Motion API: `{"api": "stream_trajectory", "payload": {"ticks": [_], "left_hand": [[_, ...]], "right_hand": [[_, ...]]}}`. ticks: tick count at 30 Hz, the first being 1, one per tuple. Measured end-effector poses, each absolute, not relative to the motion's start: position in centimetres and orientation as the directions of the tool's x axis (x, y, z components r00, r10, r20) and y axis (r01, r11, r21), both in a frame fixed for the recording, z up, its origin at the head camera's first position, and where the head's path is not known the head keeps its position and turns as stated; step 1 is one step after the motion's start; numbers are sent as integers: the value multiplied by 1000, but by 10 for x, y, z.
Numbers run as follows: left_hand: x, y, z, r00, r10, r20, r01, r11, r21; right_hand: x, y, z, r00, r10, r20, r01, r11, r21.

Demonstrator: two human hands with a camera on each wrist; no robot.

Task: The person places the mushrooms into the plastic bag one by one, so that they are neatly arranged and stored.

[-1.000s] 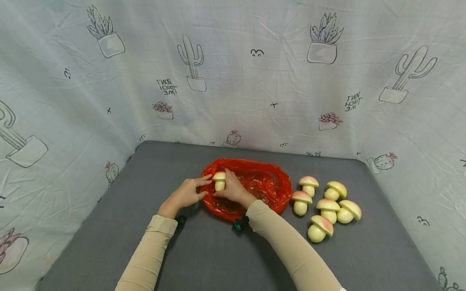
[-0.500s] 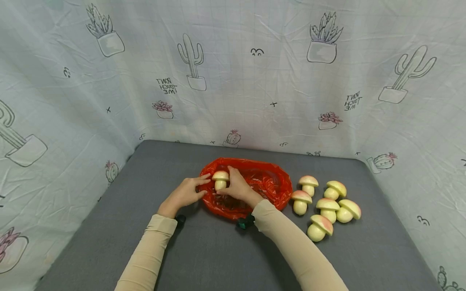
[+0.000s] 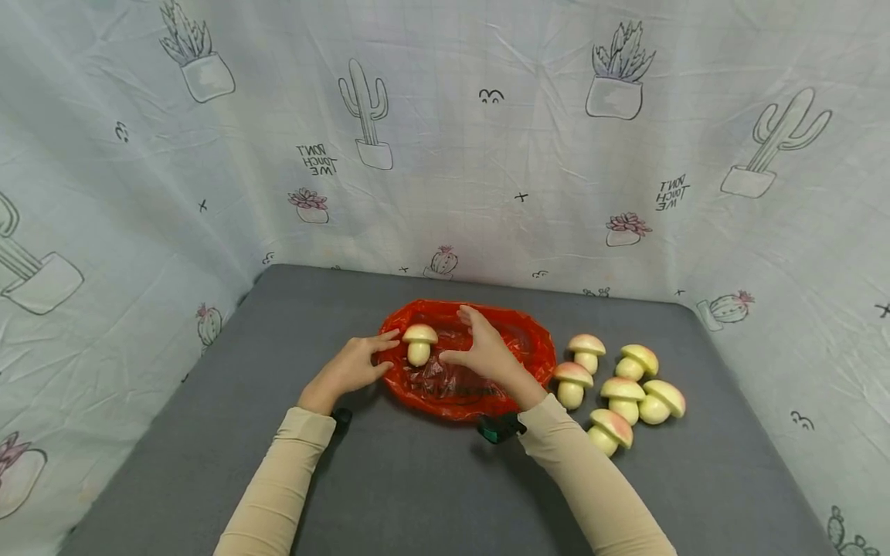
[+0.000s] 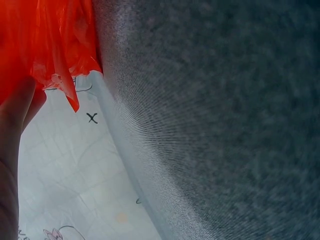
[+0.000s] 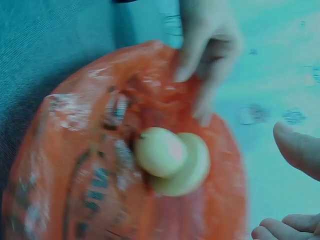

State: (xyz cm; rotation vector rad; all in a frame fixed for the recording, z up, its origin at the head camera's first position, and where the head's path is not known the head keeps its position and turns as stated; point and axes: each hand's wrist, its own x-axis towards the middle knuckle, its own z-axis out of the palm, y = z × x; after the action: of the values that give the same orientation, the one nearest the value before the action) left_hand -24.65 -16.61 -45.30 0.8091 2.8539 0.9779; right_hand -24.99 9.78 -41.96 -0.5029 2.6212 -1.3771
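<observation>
A pale yellow mushroom-shaped piece [image 3: 419, 344] with a pink-tinged cap lies in the left end of a red plastic bag [image 3: 480, 409], whose mouth is spread wide. At the bag's left rim my left hand [image 3: 351, 367] rests with thumb and fingers apart, the fingertips touching the plastic. My right hand [image 3: 487, 351] hovers over the middle of the bag, its fingers parted and holding nothing. In the right wrist view the mushroom-shaped piece [image 5: 167, 160] lies apart from the right fingers [image 5: 300, 152]. The left wrist view shows left fingers [image 4: 22, 102] against the bag's side [image 4: 55, 45].
Several similar mushroom-shaped pieces [image 3: 624, 398] stand or lean in a group right of the bag on the grey table [image 3: 417, 486]. A white cloth [image 3: 445, 154] with printed cacti hangs behind and at both sides of the table.
My right hand has let go of the mushroom-shaped piece and moved right, away from it. The piece stays at the bag's left end. My left hand keeps its place at the rim.
</observation>
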Motion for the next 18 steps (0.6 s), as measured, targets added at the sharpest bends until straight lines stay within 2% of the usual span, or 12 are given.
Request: {"api": "stream_trajectory", "payload": {"ticks": [8, 18], "left_hand": [[-246, -167, -453, -875, 469, 122, 446, 682, 580], [-245, -168, -451, -875, 472, 109, 445, 696, 563]], "right_hand": [[-218, 149, -401, -948, -270, 170, -290, 504, -814], [-167, 229, -425, -954, -93, 284, -288, 540, -791]]}}
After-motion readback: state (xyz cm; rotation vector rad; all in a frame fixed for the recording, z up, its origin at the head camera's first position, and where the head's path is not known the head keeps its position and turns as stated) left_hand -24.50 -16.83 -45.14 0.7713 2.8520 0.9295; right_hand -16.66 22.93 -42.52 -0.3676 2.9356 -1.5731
